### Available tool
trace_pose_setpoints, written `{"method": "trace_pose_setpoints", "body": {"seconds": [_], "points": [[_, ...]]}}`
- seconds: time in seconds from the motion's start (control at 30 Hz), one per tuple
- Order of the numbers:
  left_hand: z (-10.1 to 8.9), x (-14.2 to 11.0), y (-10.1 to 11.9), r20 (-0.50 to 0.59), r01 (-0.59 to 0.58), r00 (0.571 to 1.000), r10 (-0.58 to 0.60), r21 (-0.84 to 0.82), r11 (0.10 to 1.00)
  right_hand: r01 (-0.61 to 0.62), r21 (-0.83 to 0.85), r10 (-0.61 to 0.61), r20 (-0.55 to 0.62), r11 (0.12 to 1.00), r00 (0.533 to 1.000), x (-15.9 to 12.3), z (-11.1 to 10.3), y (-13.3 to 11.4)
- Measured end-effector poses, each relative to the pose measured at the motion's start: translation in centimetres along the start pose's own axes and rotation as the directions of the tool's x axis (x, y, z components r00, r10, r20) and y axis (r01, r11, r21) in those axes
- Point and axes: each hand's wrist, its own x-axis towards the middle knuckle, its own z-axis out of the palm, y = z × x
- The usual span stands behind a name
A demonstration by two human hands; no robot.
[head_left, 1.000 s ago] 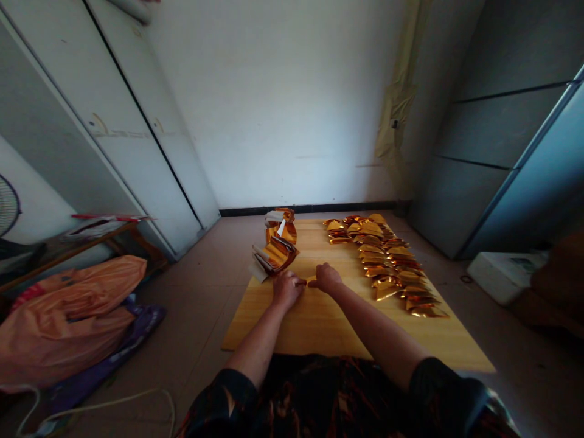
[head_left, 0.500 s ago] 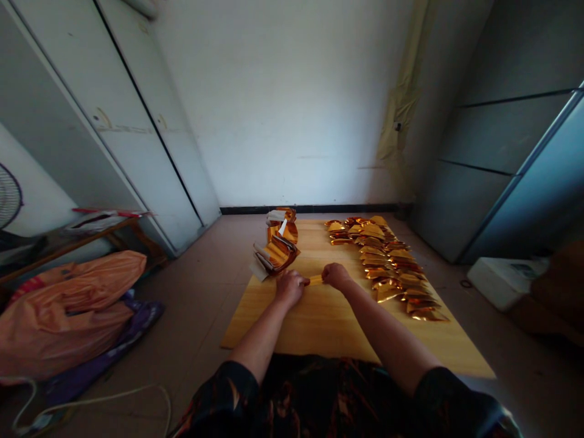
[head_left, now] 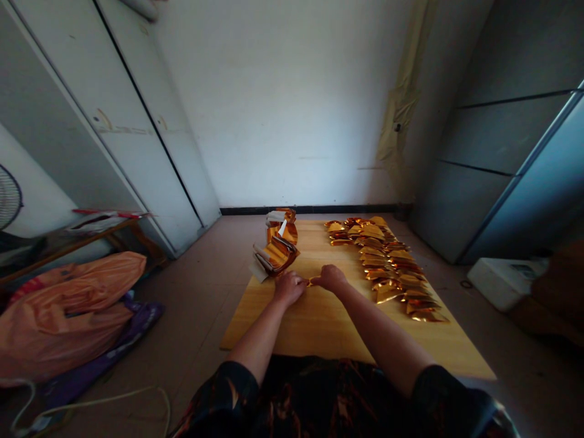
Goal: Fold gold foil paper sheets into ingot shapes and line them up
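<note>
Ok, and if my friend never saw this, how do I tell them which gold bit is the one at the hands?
A big yellow board lies on the floor. Near its middle, the left hand and right hand nearly meet at a small gold foil strip. Unlike the folded gold pieces lying in rows to the right, it is narrow and sits between the hands.

1. Legible text: none readable in the view.
2. White rectangular foam box, on the floor at right: printed label on its top face, with a greenish patch; wording too blurred to read.
3. Stack of folded gold foil pieces, on the yellow wooden board: white paper slip tucked in; any marks too small to tell.
4. Red-and-white flat packet, on a low wooden shelf: any print too small to tell.
</note>
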Motion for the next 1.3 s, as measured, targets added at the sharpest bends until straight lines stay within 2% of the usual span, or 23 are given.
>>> {"method": "trace_pose_setpoints", "body": {"seconds": [0.17, 0.4, 0.67, 0.77, 0.83, 1.0, 1.3], "points": [[0.1, -0.1, 0.1, -0.004, -0.001, 1.000, 0.001, 0.026, 1.000, -0.069, -0.009, 0.068, -0.020, 0.998, 0.997, -0.4, 0.2, -1.0], [-0.1, 0.0, 0.1, 0.021, -0.005, 1.000, 0.005, 0.002, 1.000, -0.026, -0.042, 0.026, 0.006, 0.999, 1.000, 0.8, 0.6, 0.1], [0.0, -0.6, 0.0, -0.001, -0.058, 0.998, 0.058, 0.004, 0.998, 0.144, -0.009, -0.144, -0.007, 0.989, 0.989, 0.4, 0.2, 2.6], [0.2, -1.0, 0.0, -0.049, -0.123, 0.991, 0.121, -0.045, 0.991, 0.309, 0.061, -0.303, -0.090, 0.949, 0.949, -0.1, 0.8, 4.0], [0.5, -1.1, 0.0, -0.082, -0.163, 0.984, 0.157, -0.071, 0.984, 0.360, 0.066, -0.351, -0.114, 0.931, 0.929, -0.3, 1.2, 4.6], [1.2, -0.7, 0.1, -0.149, -0.264, 0.956, 0.252, -0.072, 0.962, 0.389, 0.030, -0.384, -0.103, 0.921, 0.917, -0.6, 1.1, 4.7], [1.9, -0.2, 0.2, -0.169, -0.245, 0.956, 0.238, -0.018, 0.969, 0.424, -0.057, -0.428, -0.111, 0.904, 0.897, -1.0, 1.0, 4.6]]}}
